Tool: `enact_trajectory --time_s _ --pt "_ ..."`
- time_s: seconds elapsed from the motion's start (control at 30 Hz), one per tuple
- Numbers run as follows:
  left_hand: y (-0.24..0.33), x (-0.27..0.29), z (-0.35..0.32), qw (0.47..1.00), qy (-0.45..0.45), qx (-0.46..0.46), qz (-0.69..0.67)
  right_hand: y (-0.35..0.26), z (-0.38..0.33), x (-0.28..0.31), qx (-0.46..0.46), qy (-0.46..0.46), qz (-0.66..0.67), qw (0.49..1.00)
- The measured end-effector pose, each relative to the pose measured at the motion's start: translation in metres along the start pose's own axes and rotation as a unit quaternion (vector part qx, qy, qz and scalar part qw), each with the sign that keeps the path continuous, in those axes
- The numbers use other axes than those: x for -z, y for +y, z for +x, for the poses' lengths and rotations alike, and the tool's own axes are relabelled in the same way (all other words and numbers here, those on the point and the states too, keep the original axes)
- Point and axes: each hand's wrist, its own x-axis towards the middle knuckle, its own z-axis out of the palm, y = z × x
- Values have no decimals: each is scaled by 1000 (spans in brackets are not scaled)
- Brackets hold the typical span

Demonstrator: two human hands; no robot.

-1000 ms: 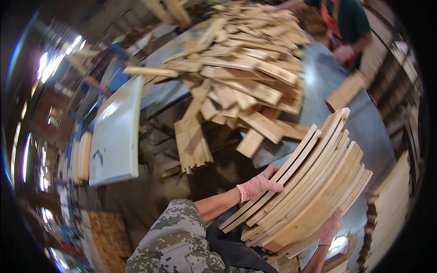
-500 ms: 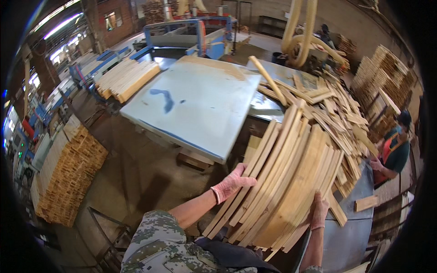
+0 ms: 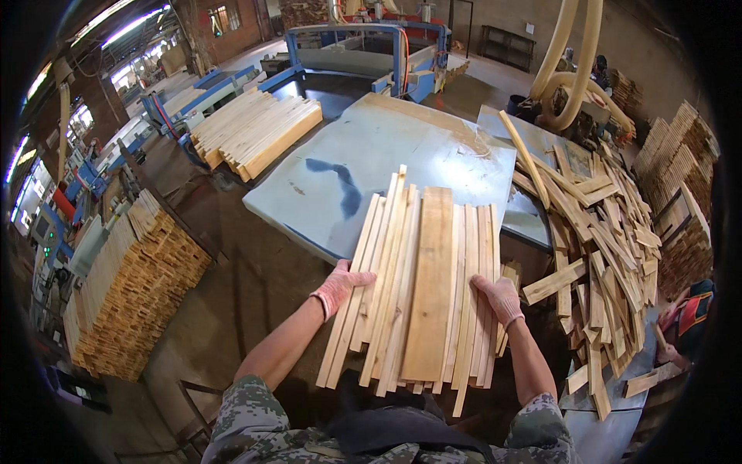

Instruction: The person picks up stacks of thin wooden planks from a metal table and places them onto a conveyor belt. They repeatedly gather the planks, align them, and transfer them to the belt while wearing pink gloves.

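Note:
A wide bundle of wooden strips (image 3: 429, 286) is squeezed between my two gloved hands, in front of my body. My left hand (image 3: 344, 288) grips the bundle's left side with the thumb lying over the top. On the opposite side my right hand (image 3: 498, 298) clamps the outer strips, thumb also on top. One broader board lies among the narrow strips, and their ends are uneven. The bundle's far ends overlap the near edge of a pale, flat-topped table (image 3: 417, 139) in the view; whether they touch it I cannot tell.
A heap of loose wood offcuts (image 3: 610, 255) covers the right-hand bench. Stacked strips (image 3: 259, 131) lie beyond the table's left side, beside a blue-framed machine (image 3: 348, 54). A tall wood stack (image 3: 139, 286) stands on the left. Another person (image 3: 684, 321) is at the far right.
My hands have carried the bundle leftward, off the offcut heap and in front of the pale table. It has turned to point straight ahead. The view has swung to the right.

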Motion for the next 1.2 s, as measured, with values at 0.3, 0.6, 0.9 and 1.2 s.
enact_trajectory --time_s 0.3,0.6,0.9,1.2 --pt "103 52 186 986 -10 48 160 -92 155 -50 -22 24 55 998" --pt "200 85 365 981 -55 94 163 -160 289 -91 -5 95 100 990" --pt "260 137 380 736 51 -16 675 -184 306 -109 -2 93 168 981" --pt "303 225 422 633 18 -75 771 -302 253 -140 115 338 -80 931"
